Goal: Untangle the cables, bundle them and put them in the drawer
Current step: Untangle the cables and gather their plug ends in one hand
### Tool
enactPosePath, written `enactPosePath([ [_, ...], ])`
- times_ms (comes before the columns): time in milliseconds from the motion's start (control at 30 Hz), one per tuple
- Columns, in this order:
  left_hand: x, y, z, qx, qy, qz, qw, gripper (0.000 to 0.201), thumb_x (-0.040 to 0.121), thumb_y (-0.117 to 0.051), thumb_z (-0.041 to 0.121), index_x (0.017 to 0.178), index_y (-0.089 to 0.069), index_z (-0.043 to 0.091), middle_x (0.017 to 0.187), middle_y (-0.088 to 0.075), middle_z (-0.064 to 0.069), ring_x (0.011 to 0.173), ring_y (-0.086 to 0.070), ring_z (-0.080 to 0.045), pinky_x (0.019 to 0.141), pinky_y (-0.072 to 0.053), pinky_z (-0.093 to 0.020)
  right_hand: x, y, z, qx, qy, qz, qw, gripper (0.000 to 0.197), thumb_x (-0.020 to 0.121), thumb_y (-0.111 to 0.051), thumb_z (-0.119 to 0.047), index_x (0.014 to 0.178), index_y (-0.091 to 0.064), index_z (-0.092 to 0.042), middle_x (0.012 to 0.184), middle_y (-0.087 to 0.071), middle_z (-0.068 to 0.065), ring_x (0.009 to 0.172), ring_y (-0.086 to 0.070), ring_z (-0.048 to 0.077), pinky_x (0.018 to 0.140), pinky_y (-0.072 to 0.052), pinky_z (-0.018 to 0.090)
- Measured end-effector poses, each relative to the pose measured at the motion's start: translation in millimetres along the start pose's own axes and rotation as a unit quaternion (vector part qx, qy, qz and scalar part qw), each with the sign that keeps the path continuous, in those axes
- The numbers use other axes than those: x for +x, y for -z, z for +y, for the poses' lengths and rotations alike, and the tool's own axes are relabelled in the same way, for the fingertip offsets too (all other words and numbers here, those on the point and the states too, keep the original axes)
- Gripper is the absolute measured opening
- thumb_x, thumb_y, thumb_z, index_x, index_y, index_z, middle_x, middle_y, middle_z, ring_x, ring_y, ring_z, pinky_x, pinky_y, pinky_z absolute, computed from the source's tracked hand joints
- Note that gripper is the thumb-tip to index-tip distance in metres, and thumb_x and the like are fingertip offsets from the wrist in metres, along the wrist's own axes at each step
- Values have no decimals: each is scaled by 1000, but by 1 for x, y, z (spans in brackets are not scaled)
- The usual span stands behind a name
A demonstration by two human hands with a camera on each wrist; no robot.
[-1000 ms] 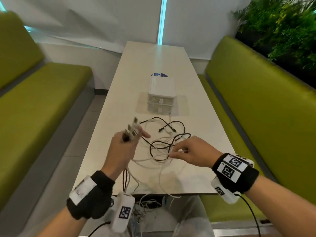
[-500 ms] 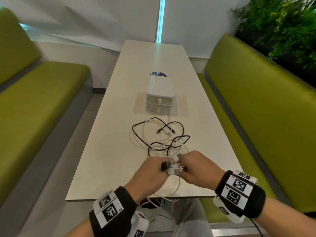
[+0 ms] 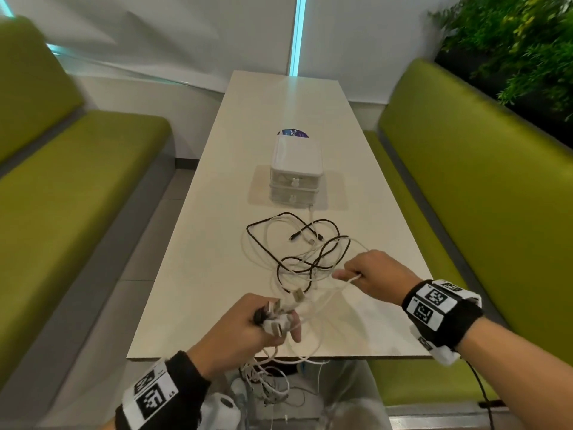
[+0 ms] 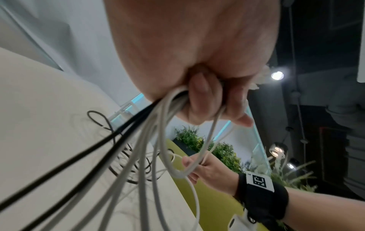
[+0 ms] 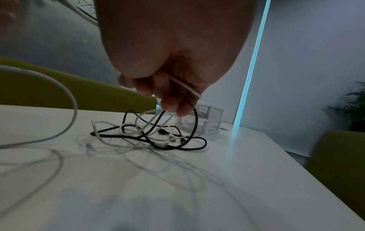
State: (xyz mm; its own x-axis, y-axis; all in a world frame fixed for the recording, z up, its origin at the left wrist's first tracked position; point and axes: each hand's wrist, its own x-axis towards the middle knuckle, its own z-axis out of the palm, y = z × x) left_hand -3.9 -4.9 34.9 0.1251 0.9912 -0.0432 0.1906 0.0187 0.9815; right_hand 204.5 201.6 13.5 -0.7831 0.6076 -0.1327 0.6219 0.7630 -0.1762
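Note:
Black and white cables [image 3: 297,249] lie tangled in the middle of the white table [image 3: 192,274], just in front of a small white two-drawer box [image 3: 296,172] whose drawers are both closed. My left hand [image 3: 248,333] grips a bunch of cable plugs [image 3: 279,318] above the table's near edge, and the strands [image 4: 138,148] run down out of the fist. To the right, my right hand [image 3: 372,274] pinches one white cable [image 5: 185,87] and holds it above the tangle [image 5: 154,136].
Green benches [image 3: 77,187] run along both sides of the table. A blue round sticker [image 3: 293,134] lies behind the drawer box. Plants [image 3: 511,41] stand behind the right bench. More white cable hangs below the table's near edge [image 3: 266,386].
My hands, close together over the near edge half a second ago, have parted. The right hand moved right and farther away with a white cable; the left stays near with the plugs.

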Motion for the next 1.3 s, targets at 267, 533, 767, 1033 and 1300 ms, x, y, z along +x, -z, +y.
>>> enactPosePath([
  [267,22,27,-21,104,45,282,953,35,91,-51,-3,90,-70,25,105,-73,13,103,-65,-3,92,-53,-39,19,14,-19,86,-22,130,988,42,98,-39,-45,83,-64,-15,64,-60,-2,62,-56,23,61,-45,36],
  [533,41,10,10,47,-64,321,944,27,91,-50,-10,99,-69,8,104,-73,8,102,-64,2,82,-50,-13,20,30,-54,-83,-247,-9,966,26,92,-54,-24,112,-52,-7,123,-50,12,93,-60,29,68,-39,29],
  [767,37,14,-1,28,-43,329,943,25,93,-51,-7,99,-70,8,101,-74,8,96,-65,5,77,-44,-3,18,34,-47,145,-210,-79,964,104,76,-53,-74,150,-11,-14,120,-62,11,104,-59,26,77,-43,31],
  [1033,40,21,-2,-7,-42,337,940,25,95,-52,-1,101,-72,12,101,-74,6,96,-64,7,76,-42,-3,15,55,-59,380,-86,117,914,59,79,-48,-75,113,-61,-28,78,-54,-21,70,-51,-2,74,-42,25],
  [1300,52,25,3,-9,-46,304,951,37,95,-52,-3,119,-68,21,107,-72,6,105,-63,2,85,-42,-6,6,61,-82,539,52,1,840,100,59,-83,-18,147,-35,-17,105,-47,1,90,-56,18,86,-55,33],
])
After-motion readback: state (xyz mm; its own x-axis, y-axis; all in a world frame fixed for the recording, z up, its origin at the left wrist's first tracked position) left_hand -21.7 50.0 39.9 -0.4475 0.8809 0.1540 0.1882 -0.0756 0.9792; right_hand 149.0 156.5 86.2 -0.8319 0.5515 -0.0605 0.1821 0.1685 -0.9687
